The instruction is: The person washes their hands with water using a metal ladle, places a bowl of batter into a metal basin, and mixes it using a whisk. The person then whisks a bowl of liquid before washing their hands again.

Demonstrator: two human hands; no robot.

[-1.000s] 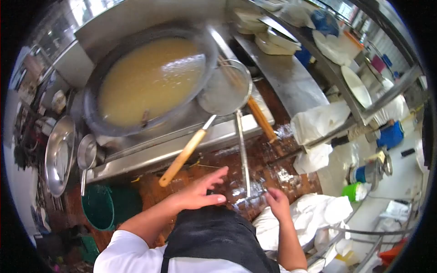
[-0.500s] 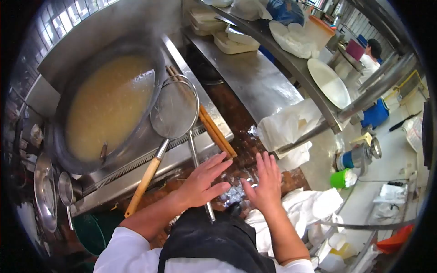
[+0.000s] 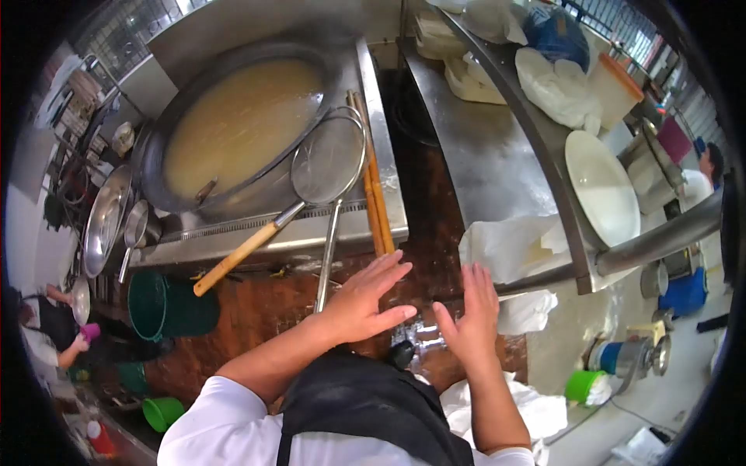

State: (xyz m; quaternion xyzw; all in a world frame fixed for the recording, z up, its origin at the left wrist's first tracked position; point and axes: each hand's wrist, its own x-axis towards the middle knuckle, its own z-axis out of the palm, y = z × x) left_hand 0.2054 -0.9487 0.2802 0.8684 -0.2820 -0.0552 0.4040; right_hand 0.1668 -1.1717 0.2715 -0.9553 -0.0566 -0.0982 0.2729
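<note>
My left hand [image 3: 369,301] reaches forward with fingers stretched out and thumb apart, holding nothing. Across from it, my right hand [image 3: 472,317] is likewise open and empty, its thumb toward the left one. Beyond my left hand, a mesh skimmer with a wooden handle [image 3: 237,260] and another with a metal handle [image 3: 329,252] lie overlapping on the stove edge. A pair of long wooden sticks [image 3: 377,194] rests beside them. Behind these, a large wok [image 3: 148,167] holds cloudy yellowish liquid, with a small dark-handled thing at its rim.
A green bucket [image 3: 175,311] stands on the reddish wet floor [image 3: 241,330]. Metal bowls [image 3: 107,221] sit left of the wok. At right, a steel shelf [image 3: 536,128] carries an oval white dish [image 3: 602,186] and bags. One person is at lower left, another at far right.
My view has swung, so the wok and skimmers sit higher and farther right in it. A person at lower left has come into view. Both hands stay open and raised.
</note>
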